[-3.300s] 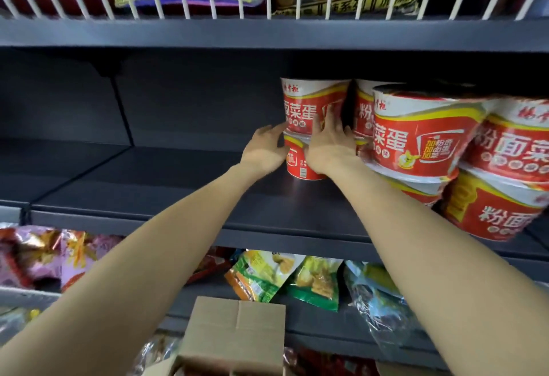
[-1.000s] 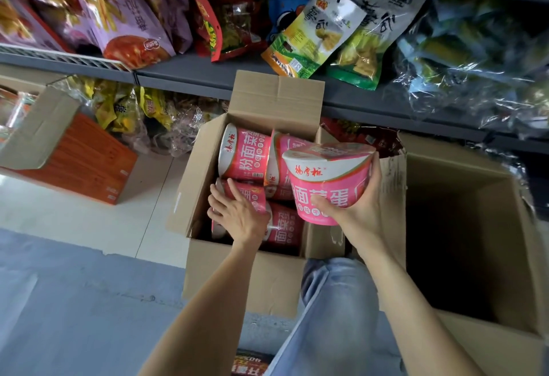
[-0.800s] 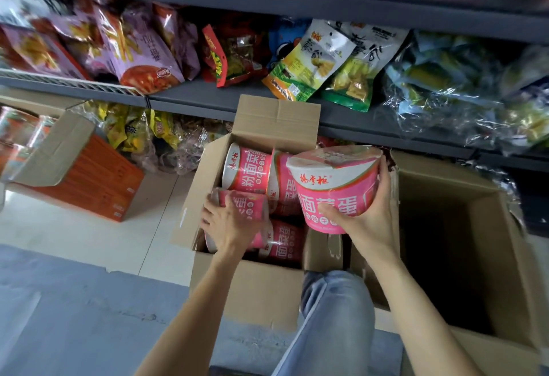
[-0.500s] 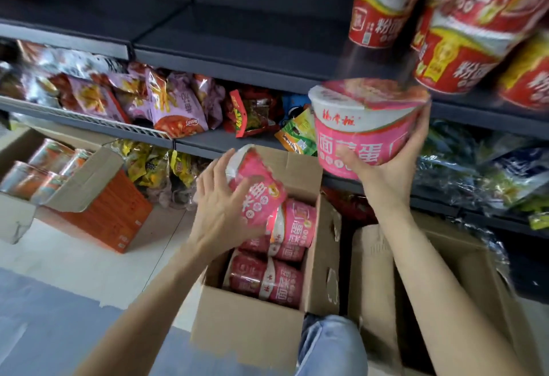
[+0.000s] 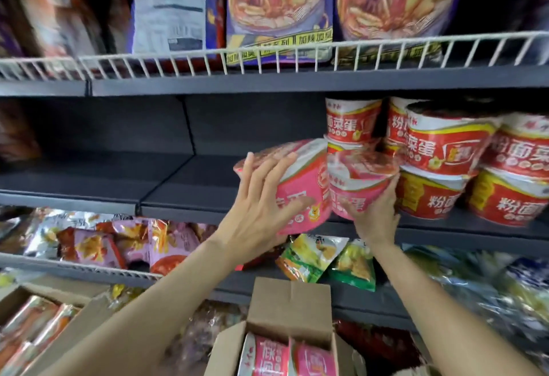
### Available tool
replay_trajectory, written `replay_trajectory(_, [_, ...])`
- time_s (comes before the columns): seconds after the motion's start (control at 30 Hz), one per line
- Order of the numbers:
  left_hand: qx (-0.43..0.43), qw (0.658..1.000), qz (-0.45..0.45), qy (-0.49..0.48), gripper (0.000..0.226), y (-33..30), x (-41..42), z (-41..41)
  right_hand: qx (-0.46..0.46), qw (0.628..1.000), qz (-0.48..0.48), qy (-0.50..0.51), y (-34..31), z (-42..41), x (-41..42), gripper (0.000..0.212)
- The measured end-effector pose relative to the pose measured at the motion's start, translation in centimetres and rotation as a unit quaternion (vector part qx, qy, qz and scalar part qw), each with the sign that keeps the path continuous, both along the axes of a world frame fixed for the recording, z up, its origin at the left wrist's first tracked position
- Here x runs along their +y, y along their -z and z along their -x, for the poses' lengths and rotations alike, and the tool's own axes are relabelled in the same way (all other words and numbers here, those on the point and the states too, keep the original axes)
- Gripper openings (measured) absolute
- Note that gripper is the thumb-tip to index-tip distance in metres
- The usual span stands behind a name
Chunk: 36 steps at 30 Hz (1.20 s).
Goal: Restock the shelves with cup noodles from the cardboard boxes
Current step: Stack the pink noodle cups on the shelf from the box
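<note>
— What have you got in each hand?

— My left hand [image 5: 258,206] grips a pink cup [image 5: 300,188], tilted, fingers spread over its lid and side. My right hand [image 5: 375,217] cradles a second pink cup [image 5: 356,188] from below, fingers curled round its base, upright.

— Where are they?

— Both touch side by side at the front edge of the dark middle shelf [image 5: 190,200], just left of the stacked red cups [image 5: 445,164].

— And the rest?

— More pink cups lie in the open cardboard box [image 5: 289,304] below. Snack bags [image 5: 323,259] fill the shelf underneath.
</note>
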<state>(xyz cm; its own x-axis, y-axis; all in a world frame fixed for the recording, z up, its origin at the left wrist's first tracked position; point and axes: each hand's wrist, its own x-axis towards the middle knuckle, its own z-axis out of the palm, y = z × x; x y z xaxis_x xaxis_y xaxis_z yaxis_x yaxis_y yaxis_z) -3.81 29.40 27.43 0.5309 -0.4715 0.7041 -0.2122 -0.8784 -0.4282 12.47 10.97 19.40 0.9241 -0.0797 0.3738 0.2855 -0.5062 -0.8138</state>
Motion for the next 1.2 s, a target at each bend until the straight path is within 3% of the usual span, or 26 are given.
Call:
replay_trajectory(0.07, [-0.033, 0.999, -0.018, 0.002, 0.071, -0.9, -0.5, -2.1, -0.006, 0.999, 0.034, 0.004, 0.3, 0.3, -1.3, 0.101])
replay_trajectory(0.13, [-0.057, 0.998, -0.03, 0.003, 0.075, -1.6, -1.2, -4.2, -0.038, 0.998, -0.038, -0.027, -0.4, 1.5, -2.6, 0.071])
replay_trajectory(0.2, [-0.083, 0.996, -0.037, 0.017, 0.071, -1.9, -2.1, -6.2, -0.073, 0.979, -0.138, -0.13, -2.2, 3.7, -3.5, 0.056])
replay_trajectory(0.3, [-0.118, 0.991, -0.04, 0.042, 0.066, -2.2, -3.6, -9.4, -0.126, 0.954, -0.103, -0.253, -5.2, 5.4, -3.9, 0.064])
replay_trajectory(0.37, [-0.093, 0.994, -0.042, 0.033, 0.076, -2.5, -4.8, -11.6, -0.153, 0.96, -0.025, -0.232, -6.0, 4.2, -3.7, 0.071])
replay_trajectory(0.47, [0.011, 0.999, -0.027, 0.036, 0.083, -2.5, -6.5, -13.9, -0.139, 0.977, 0.03, -0.16, -5.9, 2.3, -3.9, 0.074])
replay_trajectory(0.57, [0.099, 0.975, 0.141, 0.138, 0.052, -1.6, -7.1, -14.2, -0.11, 0.978, 0.044, -0.169, -5.3, 1.5, -4.2, 0.073])
replay_trajectory(0.63, [0.074, 0.957, 0.241, 0.145, 0.045, -0.5, -7.0, -13.9, -0.102, 0.977, 0.06, -0.179, -5.1, 1.4, -4.0, 0.074])
replay_trajectory(0.7, [0.061, 0.932, 0.343, 0.096, 0.051, 0.8, -7.0, -13.7, -0.104, 0.976, 0.072, -0.175, -5.1, 1.2, -3.9, 0.074])
replay_trajectory(0.8, [0.175, 0.855, 0.487, 0.032, 0.076, 2.1, -7.6, -14.0, -0.109, 0.977, 0.082, -0.166, -5.0, 1.1, -3.9, 0.072])
replay_trajectory(0.9, [0.241, 0.826, 0.508, 0.021, 0.084, 2.5, -7.9, -15.2, -0.103, 0.977, 0.1, -0.16, -5.0, 1.1, -3.8, 0.07])
replay_trajectory(1.07, [0.233, 0.809, 0.54, 0.029, 0.079, 2.9, -7.7, -16.2, -0.078, 0.977, 0.12, -0.161, -5.3, 0.3, -4.0, 0.069])
replay_trajectory(1.2, [0.238, 0.77, 0.586, 0.085, 0.079, 3.3, -7.4, -15.0, -0.101, 0.976, 0.114, -0.155, -4.8, 1.2, -4.9, 0.065])
